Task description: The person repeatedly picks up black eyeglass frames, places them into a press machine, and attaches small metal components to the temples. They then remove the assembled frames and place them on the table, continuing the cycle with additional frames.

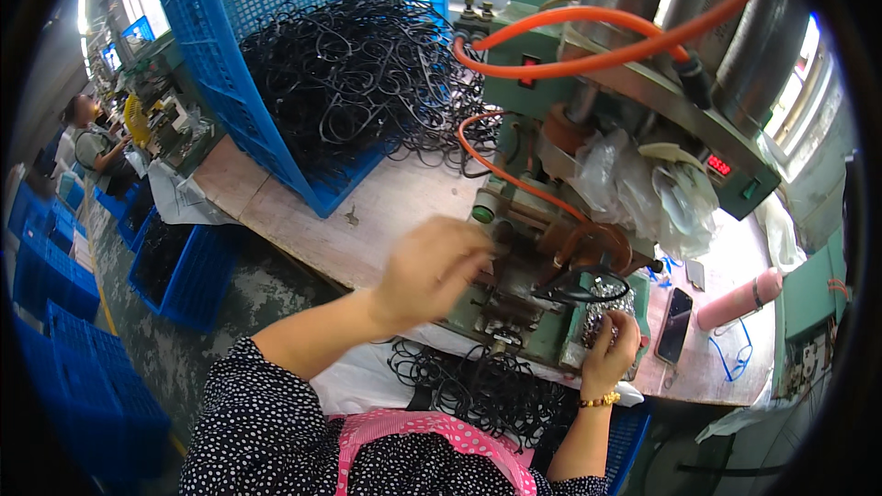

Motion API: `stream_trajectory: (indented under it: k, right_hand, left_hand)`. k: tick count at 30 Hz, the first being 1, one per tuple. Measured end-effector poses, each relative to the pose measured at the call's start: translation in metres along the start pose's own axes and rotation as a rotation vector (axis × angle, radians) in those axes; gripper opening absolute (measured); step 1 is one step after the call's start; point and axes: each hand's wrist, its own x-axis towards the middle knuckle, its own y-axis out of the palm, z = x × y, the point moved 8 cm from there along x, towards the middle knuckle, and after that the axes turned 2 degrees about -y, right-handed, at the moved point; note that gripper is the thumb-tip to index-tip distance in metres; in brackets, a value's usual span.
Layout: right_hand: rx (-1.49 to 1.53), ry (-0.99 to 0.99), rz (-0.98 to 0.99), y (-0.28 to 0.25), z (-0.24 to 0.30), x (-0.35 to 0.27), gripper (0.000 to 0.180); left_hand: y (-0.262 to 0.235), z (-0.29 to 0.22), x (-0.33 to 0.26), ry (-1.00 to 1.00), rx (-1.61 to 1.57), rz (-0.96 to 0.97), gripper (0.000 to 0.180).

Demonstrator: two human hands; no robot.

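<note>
Nearest, a pink polka-dot apron (432,421) meets a springy tangle of thin black loops (487,390) at the person's front. Beyond it, the right hand (614,349) dips bent fingers into a green tray (642,298) of small, glinting metal pieces (602,296); I cannot tell whether it pinches one. The left hand (427,271), blurred, hangs with fingers curled beside the fixture; whether it grips anything cannot be told. Between the hands, a smooth dark ring (562,294) reaches from the fixture over the tray, its long axis running left to right; it lies just ahead of the right hand, the nearer one. Over it stands the green metal press (528,83) with crumpled clear plastic (643,184) and a glossy orange hose (579,14). Farther left on the worn tabletop (294,225), a latticed blue crate (225,73) bears a heap of black loops.
</note>
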Motion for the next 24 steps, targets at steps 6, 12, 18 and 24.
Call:
stream_trajectory:
  k: [6,12,18,24]
  right_hand:
    - [0.015,-0.012,-0.065,-0.004,0.0,-0.004,0.006]
    - [0.11,0.034,-0.081,-0.004,-0.001,-0.004,0.007]
    - [0.078,-0.02,-0.033,-0.005,0.001,-0.001,0.013]
    - [0.062,-0.033,-0.023,-0.005,0.0,-0.005,0.019]
  left_hand:
    - [-0.081,0.106,0.028,-0.058,0.454,-0.158,0.011]
    - [-0.124,0.164,0.069,0.054,0.996,-0.101,0.018]
    - [-0.129,0.19,0.085,0.101,1.172,0.062,0.009]
    - [-0.157,0.182,0.098,0.05,1.034,-0.121,0.008]
